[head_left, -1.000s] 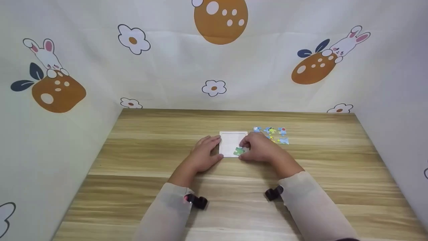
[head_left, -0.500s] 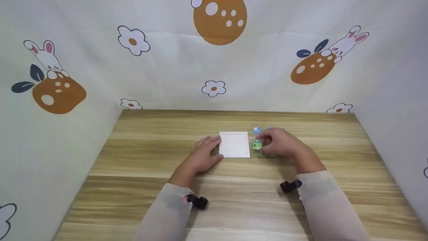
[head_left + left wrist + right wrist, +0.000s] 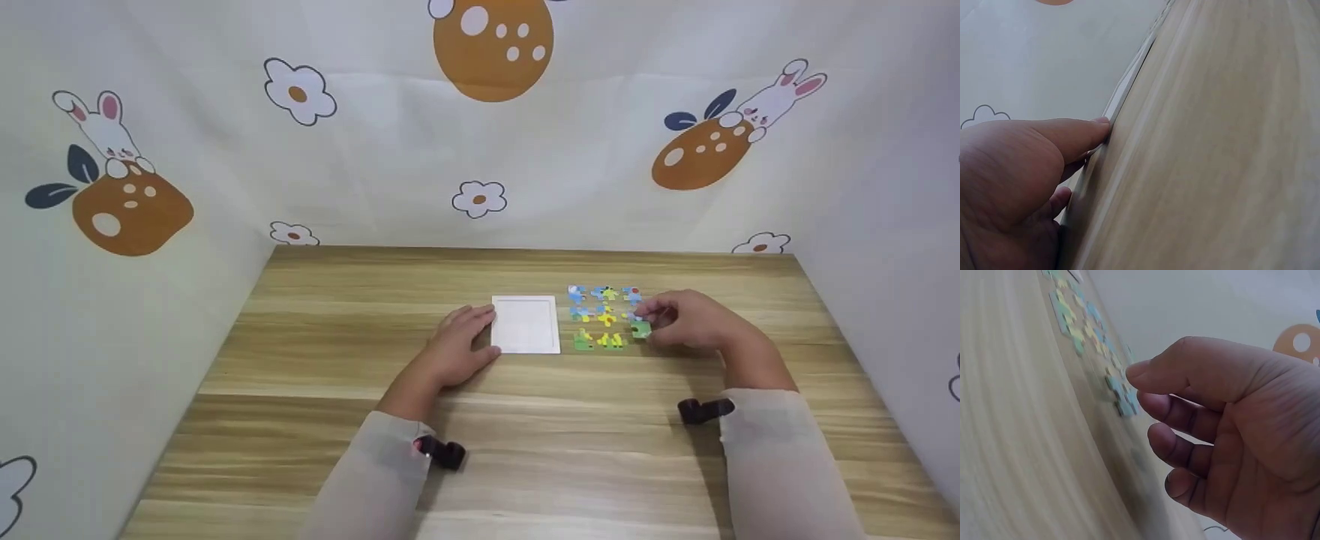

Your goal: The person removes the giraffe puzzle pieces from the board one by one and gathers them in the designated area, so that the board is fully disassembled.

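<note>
A white square puzzle tray lies flat on the wooden table. Against its left side rests my left hand, thumb at the near corner and fingers at the far one. The left wrist view shows that thumb touching the tray's thin edge. Right of the tray, my right hand pinches a green puzzle piece between thumb and fingers, at the right end of the laid-out pieces. A blue piece beside the fingertips is partly hidden. In the right wrist view the thumb overlaps the held piece.
Several loose puzzle pieces lie in rows right of the tray, among them a yellow one and a green-yellow one. A patterned cloth encloses the table's back and sides. The wooden tabletop extends toward me.
My right hand has carried the green puzzle piece from over the tray rightward to the right end of the rows, uncovering the other pieces. The left hand and tray stay put.
</note>
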### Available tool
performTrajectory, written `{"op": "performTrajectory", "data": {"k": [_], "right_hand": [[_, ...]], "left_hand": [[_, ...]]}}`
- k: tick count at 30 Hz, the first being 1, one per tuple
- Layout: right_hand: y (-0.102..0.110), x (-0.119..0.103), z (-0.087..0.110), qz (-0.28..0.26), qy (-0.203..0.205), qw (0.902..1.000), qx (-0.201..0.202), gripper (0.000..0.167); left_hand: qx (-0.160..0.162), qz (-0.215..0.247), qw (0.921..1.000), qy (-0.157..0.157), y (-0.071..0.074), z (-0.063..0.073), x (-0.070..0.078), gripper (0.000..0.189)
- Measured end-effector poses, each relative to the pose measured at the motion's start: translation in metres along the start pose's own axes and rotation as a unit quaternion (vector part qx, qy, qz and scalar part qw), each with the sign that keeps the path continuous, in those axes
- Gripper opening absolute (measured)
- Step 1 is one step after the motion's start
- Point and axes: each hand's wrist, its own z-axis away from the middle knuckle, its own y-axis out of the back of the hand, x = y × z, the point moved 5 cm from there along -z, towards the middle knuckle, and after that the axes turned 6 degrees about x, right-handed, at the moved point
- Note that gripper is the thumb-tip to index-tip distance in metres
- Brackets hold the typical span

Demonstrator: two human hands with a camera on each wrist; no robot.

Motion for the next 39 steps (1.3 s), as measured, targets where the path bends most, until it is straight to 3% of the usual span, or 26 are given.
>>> {"op": "performTrajectory", "data": {"k": [7, 18, 29, 39], "right_hand": [[-0.004, 0.009, -0.001, -0.009, -0.009, 0.9996, -0.026, 0.038], [-0.008, 0.006, -0.001, -0.020, 0.007, 0.9993, -0.030, 0.042], [-0.002, 0.006, -0.003, -0.036, 0.018, 0.9989, 0.024, 0.038], [-0.004, -0.019, -0.003, -0.039, 0.015, 0.9974, 0.058, 0.034]], "left_hand": [[0.002, 0.002, 1.0000, 0.003, 0.001, 0.001, 0.001, 0.067], [0.003, -0.002, 1.0000, 0.008, 0.000, 0.000, 0.000, 0.067], [0.005, 0.001, 1.0000, -0.006, 0.001, 0.000, 0.000, 0.067], [0.007, 0.007, 0.9999, -0.005, 0.000, 0.000, -0.001, 0.066]]}}
